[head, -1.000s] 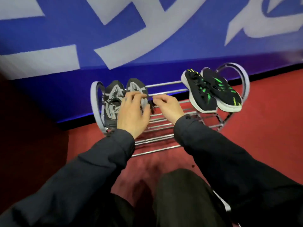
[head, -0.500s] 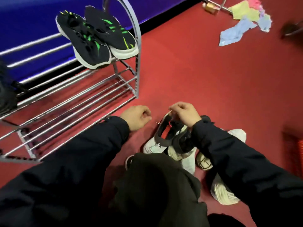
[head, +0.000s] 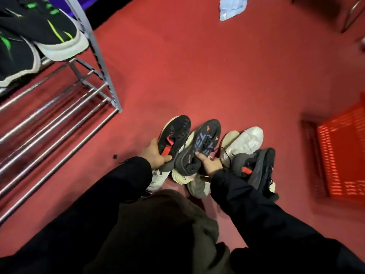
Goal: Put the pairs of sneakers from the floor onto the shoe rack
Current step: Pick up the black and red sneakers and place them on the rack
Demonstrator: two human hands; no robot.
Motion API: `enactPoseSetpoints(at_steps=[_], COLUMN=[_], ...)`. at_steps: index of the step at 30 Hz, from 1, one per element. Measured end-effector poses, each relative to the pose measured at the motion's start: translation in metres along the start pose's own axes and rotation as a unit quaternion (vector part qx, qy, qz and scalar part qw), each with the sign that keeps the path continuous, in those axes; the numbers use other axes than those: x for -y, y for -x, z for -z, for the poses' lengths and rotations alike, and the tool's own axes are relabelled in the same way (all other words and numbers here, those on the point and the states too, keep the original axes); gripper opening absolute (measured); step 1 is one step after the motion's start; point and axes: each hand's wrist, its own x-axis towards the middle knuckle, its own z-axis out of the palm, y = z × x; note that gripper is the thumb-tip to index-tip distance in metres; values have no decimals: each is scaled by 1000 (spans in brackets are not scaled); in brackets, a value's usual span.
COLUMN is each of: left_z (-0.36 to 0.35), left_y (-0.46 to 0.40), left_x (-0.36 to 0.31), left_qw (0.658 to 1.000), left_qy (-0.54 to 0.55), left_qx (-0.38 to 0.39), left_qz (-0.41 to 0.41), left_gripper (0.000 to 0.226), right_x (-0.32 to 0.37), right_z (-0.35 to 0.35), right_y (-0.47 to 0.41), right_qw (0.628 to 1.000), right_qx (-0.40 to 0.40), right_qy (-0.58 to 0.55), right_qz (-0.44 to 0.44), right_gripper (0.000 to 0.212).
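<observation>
My left hand (head: 156, 155) grips a black sneaker with a red tongue (head: 174, 135) at its collar. My right hand (head: 209, 164) holds a dark grey sneaker with blue and orange marks (head: 203, 143) by its heel. Both shoes sit over a pile on the red floor, with a white sneaker (head: 245, 142) and another black sneaker (head: 256, 168) to the right. The chrome shoe rack (head: 59, 113) stands at the left. A black pair with green stripes (head: 39, 30) rests on its top shelf.
A red plastic crate (head: 343, 153) stands on the floor at the right. A pale blue cloth (head: 232, 5) lies at the far top. A metal chair leg (head: 351, 14) shows at the top right. My knee (head: 158, 224) is in front.
The view swung from the rack's left end down to the floor pile. Both hands left the grey-patterned pair on the rack and each now grips a dark sneaker.
</observation>
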Motion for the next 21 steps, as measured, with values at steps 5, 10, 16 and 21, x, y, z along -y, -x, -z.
enactPoseSetpoints(at_steps=[5,10,16,21], left_z=[-12,-16,-12,2], left_y=[-2,-2,11,25], left_x=[-3,-8,-38,-48], left_qw=[994,998,995,991], left_qy=[-72,-40,-46,12], left_qx=[-54,-56,-71,-131], left_qz=[-61,14,46,39], left_gripper=[67,52,20,37], right_x=[2,17,6,6], right_z=[13,100,137,120], right_y=[22,48,33,27], right_qw=[999,892,890,908], right_qx=[-12,-164,-144,-156], right_qy=[-14,315,410,342], right_qz=[35,280,139,183], right_gripper=[41,17,78,65])
